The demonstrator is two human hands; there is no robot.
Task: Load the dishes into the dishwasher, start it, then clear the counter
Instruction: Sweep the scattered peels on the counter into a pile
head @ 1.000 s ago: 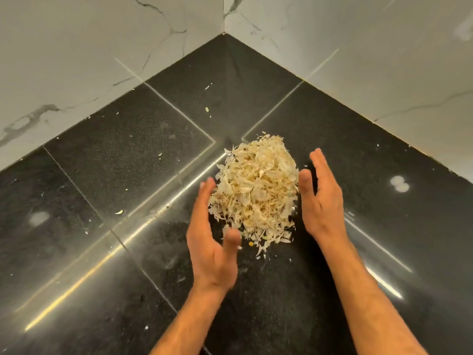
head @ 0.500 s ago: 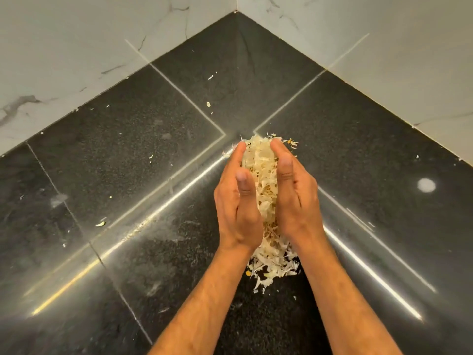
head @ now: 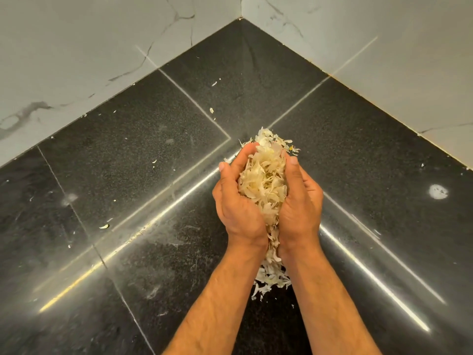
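Observation:
A heap of pale, papery peel scraps [head: 265, 183] sits cupped between both my hands above the black stone counter [head: 158, 155]. My left hand [head: 236, 203] curls round the heap's left side and my right hand [head: 300, 201] curls round its right side, palms turned up and inward. A smaller bunch of scraps [head: 271, 278] shows below my wrists; whether it hangs from the heap or lies on the counter is unclear.
The counter runs into a corner between two white marbled walls [head: 76, 60]. Single flakes [head: 104, 226] lie scattered across the dark surface, and a pale round spot [head: 438, 192] marks the counter at the right.
My hands closed in from both sides of the heap, squeezed it together, then turned palms up and lifted most of it off the counter.

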